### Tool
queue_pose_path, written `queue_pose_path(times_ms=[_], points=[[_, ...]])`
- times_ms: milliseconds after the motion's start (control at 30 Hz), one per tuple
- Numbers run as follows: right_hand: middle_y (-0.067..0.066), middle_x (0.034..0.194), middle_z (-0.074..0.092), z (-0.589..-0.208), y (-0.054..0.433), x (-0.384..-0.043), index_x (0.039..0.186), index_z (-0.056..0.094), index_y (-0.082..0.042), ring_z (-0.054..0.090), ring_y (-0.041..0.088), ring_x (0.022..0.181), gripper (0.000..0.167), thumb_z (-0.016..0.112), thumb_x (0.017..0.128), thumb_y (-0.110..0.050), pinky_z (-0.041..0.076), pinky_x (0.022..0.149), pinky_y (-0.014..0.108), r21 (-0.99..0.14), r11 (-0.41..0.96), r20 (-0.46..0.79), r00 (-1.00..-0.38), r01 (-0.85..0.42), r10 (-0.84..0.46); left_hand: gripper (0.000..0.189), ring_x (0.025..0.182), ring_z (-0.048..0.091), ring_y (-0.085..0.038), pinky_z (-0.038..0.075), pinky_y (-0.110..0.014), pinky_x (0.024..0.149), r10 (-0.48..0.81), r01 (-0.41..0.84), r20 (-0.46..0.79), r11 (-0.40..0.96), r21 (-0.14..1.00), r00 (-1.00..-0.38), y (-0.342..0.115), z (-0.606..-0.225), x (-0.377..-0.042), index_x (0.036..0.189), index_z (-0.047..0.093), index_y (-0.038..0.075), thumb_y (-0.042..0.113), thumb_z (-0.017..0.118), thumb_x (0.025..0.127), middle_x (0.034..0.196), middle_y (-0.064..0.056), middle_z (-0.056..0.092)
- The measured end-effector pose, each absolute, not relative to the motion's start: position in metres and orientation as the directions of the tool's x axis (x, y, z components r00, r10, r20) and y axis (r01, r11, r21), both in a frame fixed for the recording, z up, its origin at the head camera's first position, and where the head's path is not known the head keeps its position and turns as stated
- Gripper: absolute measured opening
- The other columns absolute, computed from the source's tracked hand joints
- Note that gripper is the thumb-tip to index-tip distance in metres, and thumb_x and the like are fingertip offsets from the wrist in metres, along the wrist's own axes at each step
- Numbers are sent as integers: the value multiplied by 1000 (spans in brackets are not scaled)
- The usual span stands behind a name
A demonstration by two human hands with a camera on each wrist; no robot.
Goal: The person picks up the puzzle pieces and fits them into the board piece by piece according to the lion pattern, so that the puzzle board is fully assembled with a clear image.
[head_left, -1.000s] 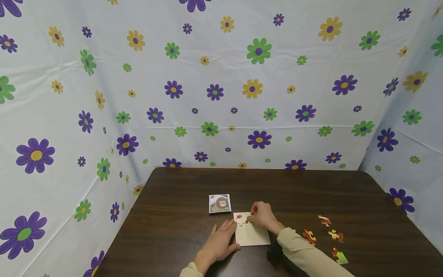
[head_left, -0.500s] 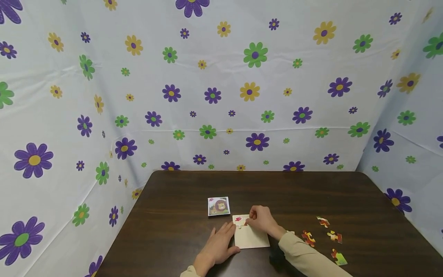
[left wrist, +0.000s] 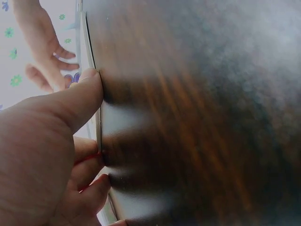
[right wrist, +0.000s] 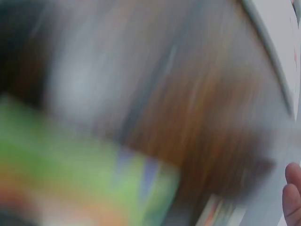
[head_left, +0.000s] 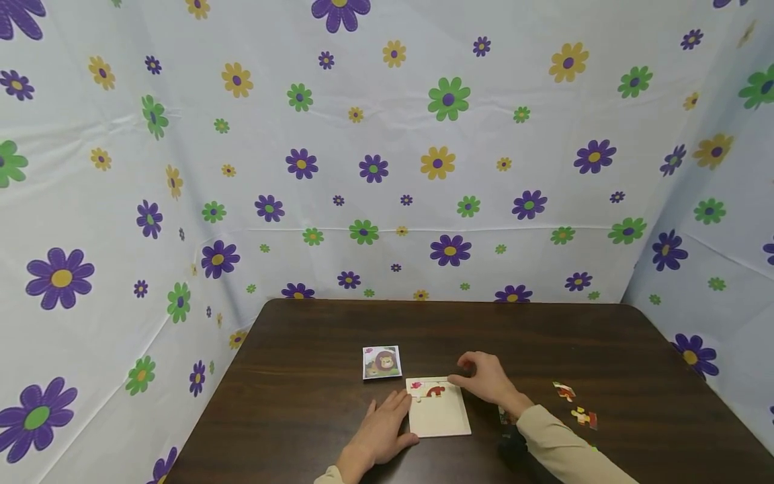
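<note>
My left hand [head_left: 382, 427] lies with its fingers extended, touching the left edge of a pale square puzzle tray [head_left: 440, 420]. In the left wrist view, the thumb [left wrist: 87, 96] meets the tray's rim [left wrist: 89, 42]. A piece with a pink flower [head_left: 416, 386] sits in the tray's top left corner. Beside it is a red-brown puzzle piece [head_left: 435, 391]. Just off the top right corner, my right hand [head_left: 490, 383] has its fingers apart, with nothing visible between them. Only its fingertips [right wrist: 292, 197] show in the blurred right wrist view.
A lion picture card [head_left: 382, 362] lies beyond the tray to the left. Loose puzzle pieces, including a red and white one [head_left: 564, 391] and a yellow and red one [head_left: 584, 417], lie right on the dark table [head_left: 314, 390]. The right forearm partly covers others.
My right hand has let go of the red-brown puzzle piece, left in the tray's top row, and moved right. Its forearm now covers pieces seen before. The left hand has stayed put.
</note>
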State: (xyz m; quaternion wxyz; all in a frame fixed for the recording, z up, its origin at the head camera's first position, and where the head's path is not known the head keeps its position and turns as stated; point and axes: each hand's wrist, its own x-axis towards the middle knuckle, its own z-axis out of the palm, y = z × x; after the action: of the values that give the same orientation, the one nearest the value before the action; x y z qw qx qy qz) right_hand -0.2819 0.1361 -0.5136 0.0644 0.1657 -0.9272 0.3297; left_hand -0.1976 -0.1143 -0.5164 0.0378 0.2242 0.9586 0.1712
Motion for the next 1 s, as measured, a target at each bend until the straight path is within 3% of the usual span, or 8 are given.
queue_pose_path(times_ms=[533, 800, 1000], points=[[5, 88, 67, -510, 222, -283, 92, 69, -4, 61, 21, 77, 39, 79, 76, -39, 52, 72, 42, -511, 809, 237, -953, -289, -190, 71, 135, 39, -32, 32, -63, 100, 446, 411, -10, 833, 372, -895, -116, -514, -197, 141, 46, 5, 43, 69, 85, 146, -12, 44], [6, 88, 66, -510, 259, -280, 91, 68, -3, 62, 26, 80, 31, 78, 78, -30, 52, 73, 47, -458, 848, 156, -963, -266, -218, 71, 134, 40, -31, 33, -62, 100, 445, 410, -18, 838, 361, -895, -114, -518, -196, 140, 48, 6, 44, 69, 85, 146, -10, 45], [12, 93, 64, -505, 291, -279, 97, 66, 1, 61, 25, 76, 37, 78, 78, -29, 50, 72, 49, -426, 875, 88, -973, -229, -212, 71, 135, 39, -31, 32, -62, 100, 446, 406, -26, 836, 368, -895, -114, -517, -197, 141, 47, 6, 44, 69, 85, 146, -10, 44]])
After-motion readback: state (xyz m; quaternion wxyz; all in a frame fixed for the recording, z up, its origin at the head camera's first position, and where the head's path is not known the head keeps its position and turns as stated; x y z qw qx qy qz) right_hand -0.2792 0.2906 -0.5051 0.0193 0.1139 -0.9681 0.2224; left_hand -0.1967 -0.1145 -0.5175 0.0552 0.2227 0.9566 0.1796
